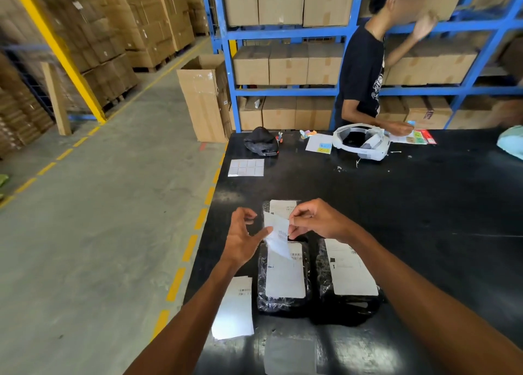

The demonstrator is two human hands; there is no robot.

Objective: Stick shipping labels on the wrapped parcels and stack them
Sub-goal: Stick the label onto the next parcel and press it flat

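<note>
Above the middle parcel (284, 278), right hand (317, 220) pinches a curled label (278, 233); left hand (244, 236) spread, thumb touching the label's lower edge.

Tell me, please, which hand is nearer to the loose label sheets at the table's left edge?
Left. The left hand is just above the loose label sheets; the right hand is farther right, over the parcels.

Premises are a warehouse packing area. Blue steel racking (285, 33) holds rows of sealed cardboard cartons (287, 63), and further cartons stand on pallets (113, 43) along a concrete floor (99, 233) marked with yellow dashed lines (188, 247). A black packing table (424, 205) carries wrapped parcels (283, 275) bearing barcode labels.
</note>
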